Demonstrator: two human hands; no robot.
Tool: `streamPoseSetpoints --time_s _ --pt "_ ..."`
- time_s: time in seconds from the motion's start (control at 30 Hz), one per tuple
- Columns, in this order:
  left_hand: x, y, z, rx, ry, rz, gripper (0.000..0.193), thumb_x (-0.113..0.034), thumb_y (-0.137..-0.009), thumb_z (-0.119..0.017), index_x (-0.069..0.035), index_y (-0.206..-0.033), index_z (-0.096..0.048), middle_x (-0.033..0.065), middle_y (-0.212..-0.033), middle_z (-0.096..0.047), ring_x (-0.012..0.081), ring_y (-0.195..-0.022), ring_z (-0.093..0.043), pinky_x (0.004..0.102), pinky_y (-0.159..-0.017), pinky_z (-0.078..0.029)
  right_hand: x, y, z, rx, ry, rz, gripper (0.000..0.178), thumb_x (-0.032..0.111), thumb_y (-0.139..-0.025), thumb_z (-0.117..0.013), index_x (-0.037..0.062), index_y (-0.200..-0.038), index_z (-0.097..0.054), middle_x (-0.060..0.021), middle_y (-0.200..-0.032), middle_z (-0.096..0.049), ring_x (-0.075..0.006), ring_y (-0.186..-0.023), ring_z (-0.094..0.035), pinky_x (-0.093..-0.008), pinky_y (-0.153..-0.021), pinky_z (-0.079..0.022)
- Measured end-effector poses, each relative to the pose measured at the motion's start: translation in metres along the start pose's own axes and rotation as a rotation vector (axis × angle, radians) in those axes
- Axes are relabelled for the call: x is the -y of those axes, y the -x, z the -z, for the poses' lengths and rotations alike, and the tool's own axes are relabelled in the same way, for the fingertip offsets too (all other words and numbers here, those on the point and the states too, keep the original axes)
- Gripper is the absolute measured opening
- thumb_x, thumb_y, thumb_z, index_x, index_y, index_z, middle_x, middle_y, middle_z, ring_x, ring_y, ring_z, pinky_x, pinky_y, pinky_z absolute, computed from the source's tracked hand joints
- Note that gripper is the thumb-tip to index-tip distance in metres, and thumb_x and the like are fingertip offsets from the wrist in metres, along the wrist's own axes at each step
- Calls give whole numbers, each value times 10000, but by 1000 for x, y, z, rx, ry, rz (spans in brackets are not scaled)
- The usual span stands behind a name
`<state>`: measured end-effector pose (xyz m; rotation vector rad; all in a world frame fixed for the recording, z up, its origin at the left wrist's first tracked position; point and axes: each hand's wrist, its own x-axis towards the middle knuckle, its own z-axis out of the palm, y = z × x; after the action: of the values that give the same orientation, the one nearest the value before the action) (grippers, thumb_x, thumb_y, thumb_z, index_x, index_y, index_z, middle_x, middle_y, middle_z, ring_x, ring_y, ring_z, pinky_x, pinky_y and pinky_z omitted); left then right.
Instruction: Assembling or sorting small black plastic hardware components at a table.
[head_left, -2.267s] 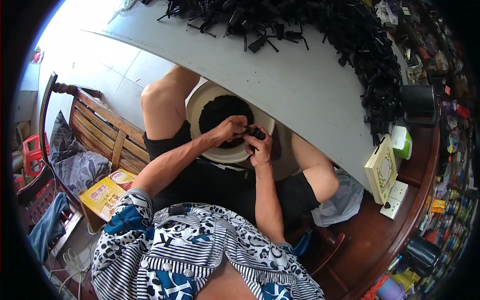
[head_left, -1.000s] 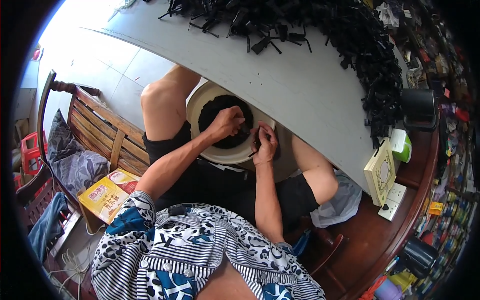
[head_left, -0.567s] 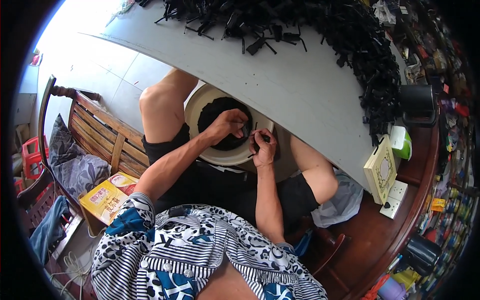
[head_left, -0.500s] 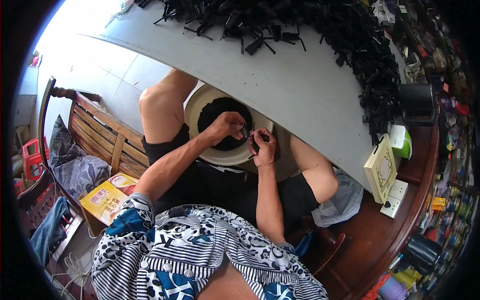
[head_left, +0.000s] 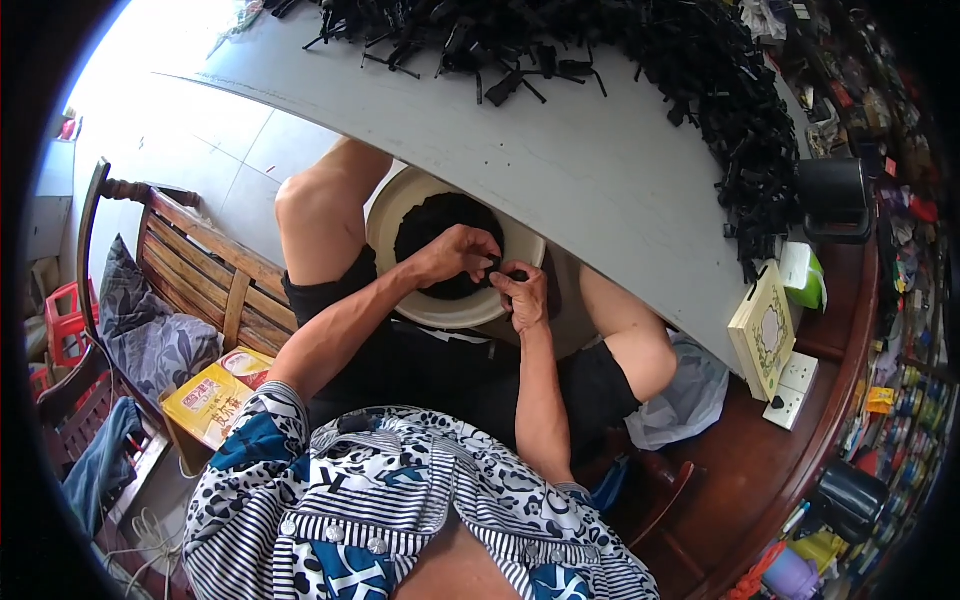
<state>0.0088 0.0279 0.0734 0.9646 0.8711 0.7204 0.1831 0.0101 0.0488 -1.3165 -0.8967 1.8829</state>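
My left hand and my right hand meet fingertip to fingertip over the right side of a cream basin between my knees. Both are closed in a pinch. A small black part shows between the fingertips; its exact shape is mostly hidden by them. Dark bits also show among the right hand's fingers. Beneath my left hand, a heap of small black parts fills much of the basin.
A grey tabletop spans ahead, with a large pile of black plastic parts along its far and right sides. At right stand a black mug, a pale decorated box and a power strip. A wooden bench is at left.
My hands have drawn closer together. The right hand's fingers have turned in towards the left fingertips, and the small part is now more covered.
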Motion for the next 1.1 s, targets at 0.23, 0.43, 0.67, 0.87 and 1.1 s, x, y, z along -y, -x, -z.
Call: streamPoseSetpoints --time_s 0.23,0.43,0.67,0.87,1.1 --pt "4 1 -4 -87 -191 -3 73 -6 -700 -523 15 -767 -504 35 -635 -505 89 -564 -474 224 -505 -391 -1 2 -17 -152 375 270 161 109 -614 -693 9 -629 -568 -13 -552 -529 -69 -507 -440 -213 -451 -346" --pt "18 -1 -5 -184 -246 3 65 10 -695 -493 -4 -758 -497 20 -649 -497 95 -564 -459 230 -502 -384 1 4 -27 -210 546 237 185 131 -627 -673 -12 -652 -558 -17 -552 -520 -72 -532 -440 -238 -501 -364" --pt "23 -1 -16 -387 -482 -209 96 35 -652 -510 4 -739 -484 51 -640 -499 131 -581 -471 265 -513 -384 0 5 -35 -237 606 282 210 143 -610 -666 -18 -640 -535 -48 -548 -505 -104 -514 -430 -258 -502 -367" --pt "18 4 -23 -487 -490 -113 110 28 -620 -537 7 -721 -499 86 -624 -521 141 -605 -499 269 -530 -395 3 8 -39 -238 594 238 198 136 -610 -656 -15 -639 -532 -48 -554 -501 -111 -532 -432 -271 -514 -372" --pt "6 0 -9 -380 -147 -92 71 -47 -704 -530 -4 -757 -550 24 -646 -532 101 -620 -493 234 -562 -401 6 8 -38 -313 445 309 162 108 -626 -651 0 -686 -545 -34 -563 -505 -93 -513 -429 -250 -470 -357"
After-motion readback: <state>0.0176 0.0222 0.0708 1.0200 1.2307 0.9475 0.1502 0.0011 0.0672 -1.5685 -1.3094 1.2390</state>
